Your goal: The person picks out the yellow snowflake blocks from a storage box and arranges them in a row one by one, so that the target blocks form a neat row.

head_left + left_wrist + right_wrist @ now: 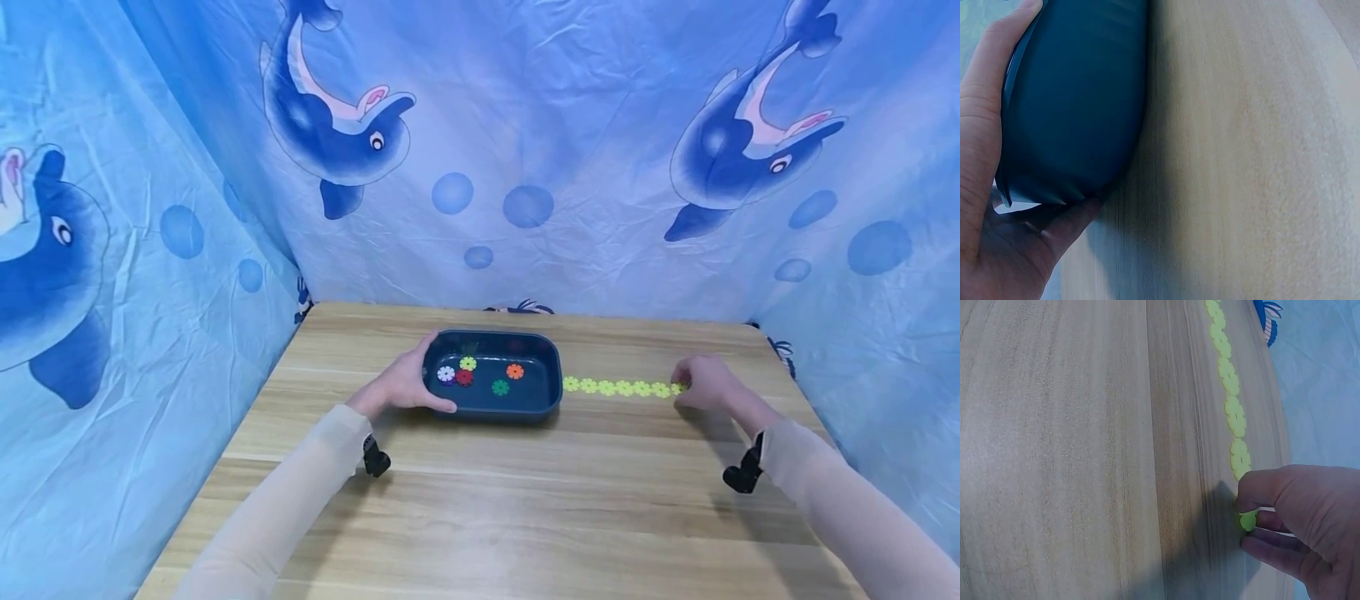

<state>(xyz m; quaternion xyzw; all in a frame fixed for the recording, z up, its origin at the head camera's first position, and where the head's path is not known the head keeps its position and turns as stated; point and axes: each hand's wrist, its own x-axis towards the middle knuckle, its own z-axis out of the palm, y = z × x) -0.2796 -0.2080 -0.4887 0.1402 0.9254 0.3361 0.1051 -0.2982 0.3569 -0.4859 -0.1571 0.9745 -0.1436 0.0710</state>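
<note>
A dark blue rectangular tray (495, 408) stands on the wooden table, holding several small notched, flower-shaped plastic discs. Among them are a white disc (446, 373), a red disc (465, 378), a green disc (500, 387) and an orange disc (514, 372). My left hand (405, 379) grips the tray's left end, thumb along the near rim; the left wrist view shows its fingers against the wall (1079, 106). Right of the tray runs a straight row of yellow flower discs (625, 388). At the row's right end my right hand (708, 383) pinches a yellow flower disc (1248, 521), partly hidden by the fingers.
The wooden table (480, 508) reaches to blue dolphin-printed curtains (600, 267) at the back and sides. A dark wrist camera (375, 457) sits on the left sleeve, another camera (744, 473) on the right one.
</note>
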